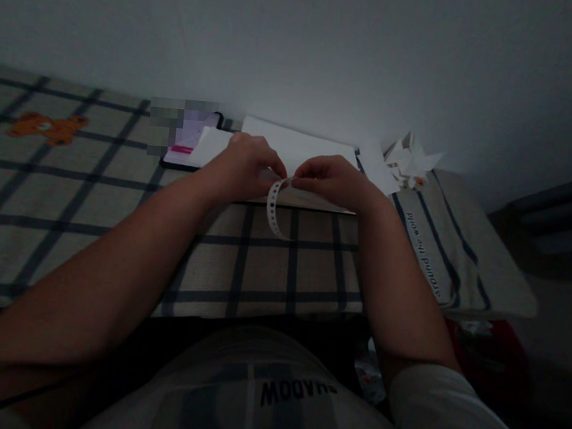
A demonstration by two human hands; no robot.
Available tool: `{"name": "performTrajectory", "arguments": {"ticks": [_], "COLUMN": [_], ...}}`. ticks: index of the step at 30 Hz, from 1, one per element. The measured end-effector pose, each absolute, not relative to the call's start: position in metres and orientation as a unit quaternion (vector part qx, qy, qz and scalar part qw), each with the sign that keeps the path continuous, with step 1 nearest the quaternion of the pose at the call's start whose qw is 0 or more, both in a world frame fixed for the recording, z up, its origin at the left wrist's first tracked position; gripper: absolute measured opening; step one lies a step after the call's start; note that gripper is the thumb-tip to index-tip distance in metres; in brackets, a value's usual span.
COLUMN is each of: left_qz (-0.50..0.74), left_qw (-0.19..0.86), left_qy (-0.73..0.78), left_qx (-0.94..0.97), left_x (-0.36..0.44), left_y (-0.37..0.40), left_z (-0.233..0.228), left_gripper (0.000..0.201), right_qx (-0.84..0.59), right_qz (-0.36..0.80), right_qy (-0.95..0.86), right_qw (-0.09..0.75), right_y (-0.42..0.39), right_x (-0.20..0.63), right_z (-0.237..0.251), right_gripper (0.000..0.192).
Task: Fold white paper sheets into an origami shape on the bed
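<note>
Between the fingertips of my left hand [250, 165] and my right hand [332, 178] is a narrow white paper strip [271, 203] with a row of holes along it. Both hands are closed in a pinch and nearly meet. The strip's long end curls down below my left fingers; the part inside the pinch is mostly hidden. Under and behind the hands lie white paper sheets [297, 145] on a flat surface with a dark front edge.
A tablet or phone with a lilac screen [196, 126] lies left of the sheets, partly covered. Folded white paper shapes [411, 160] sit at the right. A checked cloth [217, 255] with an orange bear figure [50, 127] covers the table. Behind rises a pale wall [300, 49].
</note>
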State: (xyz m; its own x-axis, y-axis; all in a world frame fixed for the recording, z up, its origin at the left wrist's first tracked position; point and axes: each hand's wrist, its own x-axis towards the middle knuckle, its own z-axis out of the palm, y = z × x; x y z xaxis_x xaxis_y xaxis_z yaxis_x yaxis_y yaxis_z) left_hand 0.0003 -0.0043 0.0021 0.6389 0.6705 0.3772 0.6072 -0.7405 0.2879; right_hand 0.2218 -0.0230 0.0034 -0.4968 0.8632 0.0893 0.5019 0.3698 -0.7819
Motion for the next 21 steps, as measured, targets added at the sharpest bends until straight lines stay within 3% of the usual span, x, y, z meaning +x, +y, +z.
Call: {"name": "performTrajectory", "arguments": {"ticks": [11,21], "left_qz": [0.236,0.239], "left_qw": [0.081,0.063], "left_qy": [0.340,0.346], "left_qx": [0.907,0.905], "left_x": [-0.0001,-0.0012], "left_y": [-0.0034,-0.0042], "left_z": [-0.0016,0.0024], "left_gripper": [0.026,0.022], "right_qx": [-0.412,-0.435], "right_qz": [0.355,0.343], "right_qy": [-0.796,-0.792], "right_qw": [0.267,0.255], "right_y": [-0.0230,-0.0227], "right_x": [0.2185,0.2216], "right_z": [0.0008,0.0042], "right_gripper": [0.041,0.031]}}
